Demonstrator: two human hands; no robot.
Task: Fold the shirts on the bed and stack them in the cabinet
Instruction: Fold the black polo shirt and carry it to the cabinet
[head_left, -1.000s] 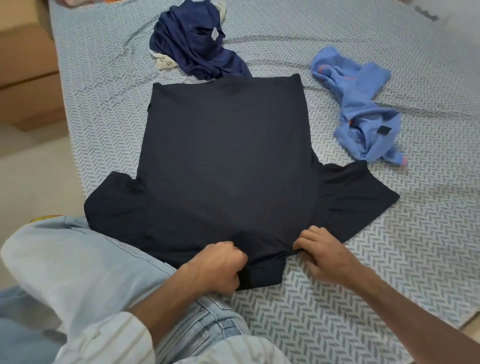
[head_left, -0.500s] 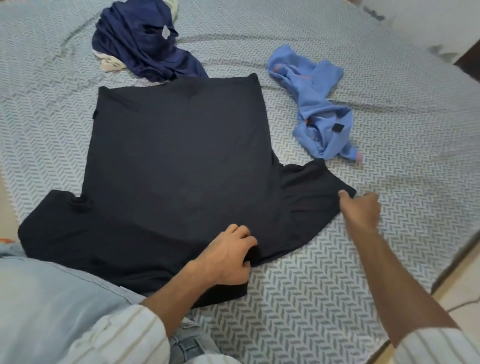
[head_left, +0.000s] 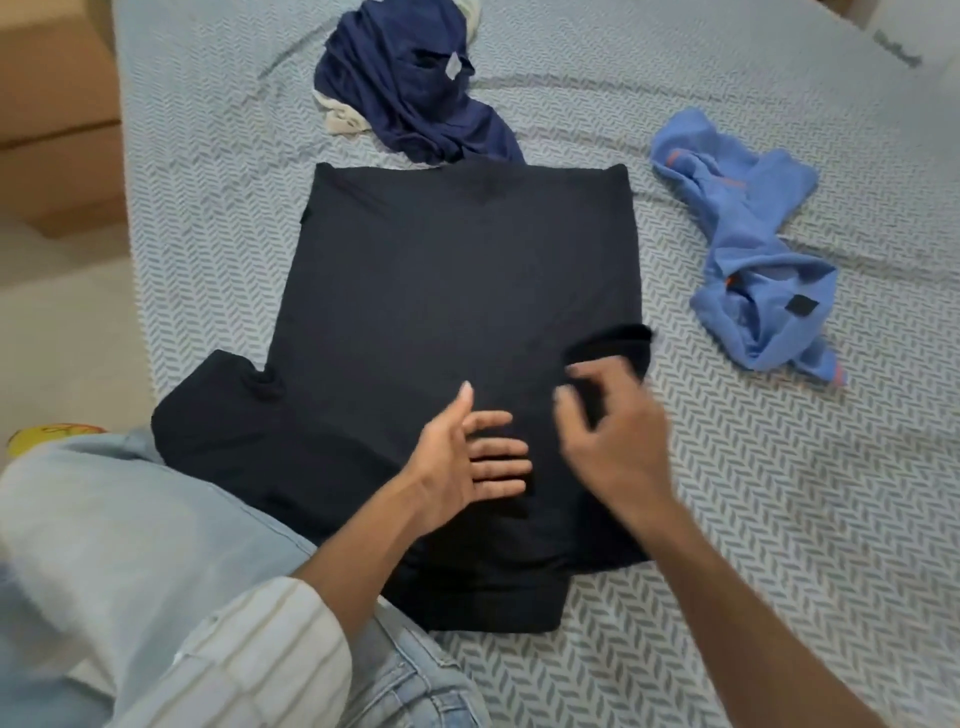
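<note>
A black shirt (head_left: 441, 291) lies flat, back up, on the bed (head_left: 779, 519), collar end toward me. My left hand (head_left: 467, 457) rests flat on its lower middle, fingers straight. My right hand (head_left: 618, 441), blurred, pinches the shirt's right sleeve (head_left: 613, 340), which is turned in over the body. The left sleeve (head_left: 218, 410) still lies spread out. A crumpled navy shirt (head_left: 410, 88) sits just beyond the black one. A crumpled light blue shirt (head_left: 753, 249) lies to the right.
My knee in light jeans (head_left: 130, 545) rests at the bed's near left edge, touching the left sleeve. A cream cloth (head_left: 340, 117) peeks from under the navy shirt. Brown furniture (head_left: 52, 130) stands off the bed's left side, above pale floor (head_left: 62, 338).
My right hand took the right sleeve at its outer tip and carried it inward over the shirt's body. My left hand uncurled from the collar edge and now lies flat on the shirt.
</note>
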